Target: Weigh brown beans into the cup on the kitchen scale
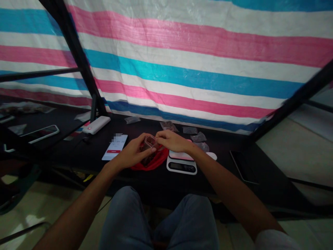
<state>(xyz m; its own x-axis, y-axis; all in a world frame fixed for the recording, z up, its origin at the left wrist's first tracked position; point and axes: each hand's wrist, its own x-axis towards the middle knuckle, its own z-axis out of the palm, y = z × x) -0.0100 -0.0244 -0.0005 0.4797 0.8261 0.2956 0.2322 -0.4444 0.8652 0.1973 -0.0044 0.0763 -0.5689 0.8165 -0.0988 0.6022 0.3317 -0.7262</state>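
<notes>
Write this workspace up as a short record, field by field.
left hand: holds small clear plastic bag
right hand: pinches the same bag's edge
beneath hands: red plastic bag containing brown pieces
right of red bag: white digital scale
left of red bag: phone with lit white screen
far side: small flat plastic packets
surface: black table

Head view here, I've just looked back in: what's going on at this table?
A person's left hand and right hand hold a small clear plastic bag above an open red plastic bag with brown pieces inside. A digital scale sits to its right, a lit phone to its left. Several small packets lie beyond the scale.
</notes>
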